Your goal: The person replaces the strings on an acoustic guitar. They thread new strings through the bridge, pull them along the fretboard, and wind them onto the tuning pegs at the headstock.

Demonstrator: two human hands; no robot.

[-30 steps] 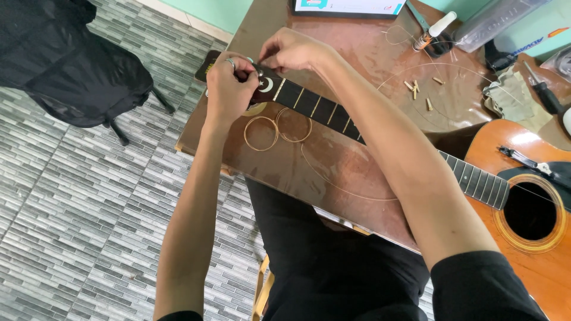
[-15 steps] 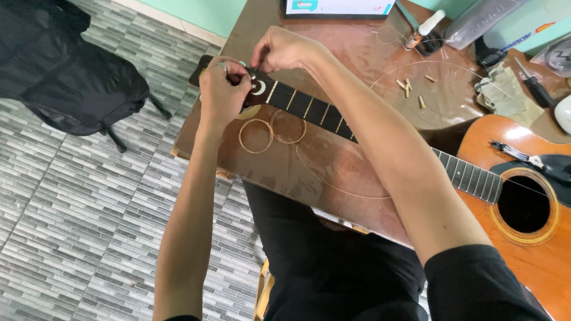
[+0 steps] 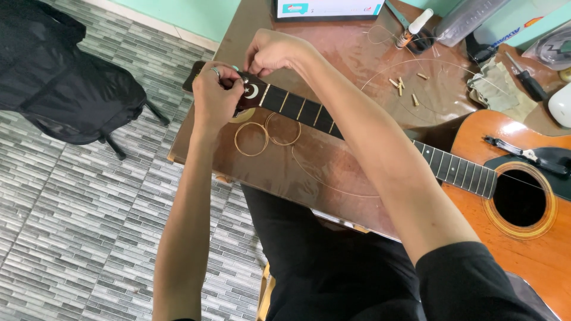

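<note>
Our left hand (image 3: 215, 95) and right hand (image 3: 269, 52) have fingers pinched at the guitar headstock (image 3: 247, 92) near the desk (image 3: 333, 166) edge. Coiled strings (image 3: 264, 134) lie loose beside; stringing seems barely begun.

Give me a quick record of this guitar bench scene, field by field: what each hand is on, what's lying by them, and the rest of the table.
left hand: closed on the guitar headstock, ring on one finger
right hand: fingertips pinching at the headstock top, next to the left hand
guitar: acoustic guitar body lies flat at right, neck running left across the table
near hands: two coiled strings on the brown table, just below the neck
rest of table: loose bridge pins, screwdriver, small bottle
floor: black bag on grey tiles
</note>
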